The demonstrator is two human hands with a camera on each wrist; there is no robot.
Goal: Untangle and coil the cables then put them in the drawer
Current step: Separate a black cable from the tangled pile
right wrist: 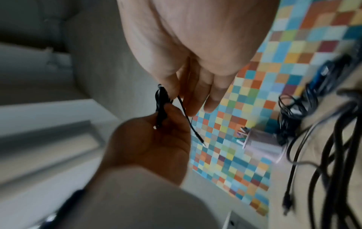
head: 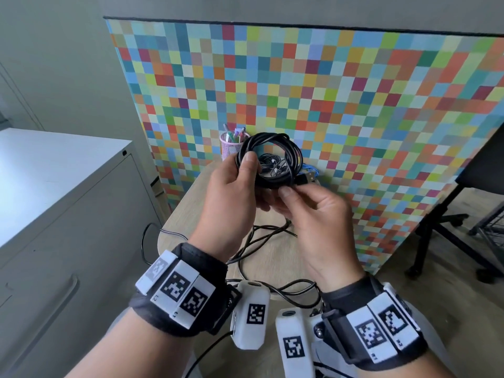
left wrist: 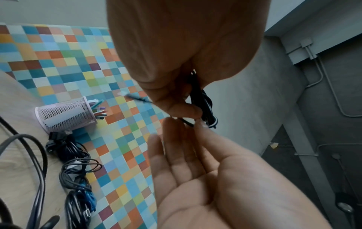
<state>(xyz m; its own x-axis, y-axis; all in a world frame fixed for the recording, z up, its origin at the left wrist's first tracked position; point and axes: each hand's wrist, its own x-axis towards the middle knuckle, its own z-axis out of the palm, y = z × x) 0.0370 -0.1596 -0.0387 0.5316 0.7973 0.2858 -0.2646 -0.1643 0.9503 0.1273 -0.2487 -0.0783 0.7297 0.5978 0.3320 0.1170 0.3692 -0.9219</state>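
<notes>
Black coiled cable [head: 270, 159]; pink mesh pen cup [head: 229, 144]; blue cable [head: 311, 170]; light wood desk [head: 267, 257]; partition [head: 354, 118] in multicoloured checks; grey-white cabinet [head: 54, 186]; black-and-white wristband markers [head: 174, 289].

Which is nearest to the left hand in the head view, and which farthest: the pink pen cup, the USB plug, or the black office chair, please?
From the left hand:
1. USB plug, just right, beside the fingers.
2. Pink pen cup, behind, on the table.
3. Black office chair, far right.

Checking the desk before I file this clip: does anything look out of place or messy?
Yes. Loose black cables sprawl uncoiled across the wooden table, one loop hanging over its left edge. Otherwise the left hand holds a neat black coil, and the pink pen cup stands upright.
</notes>
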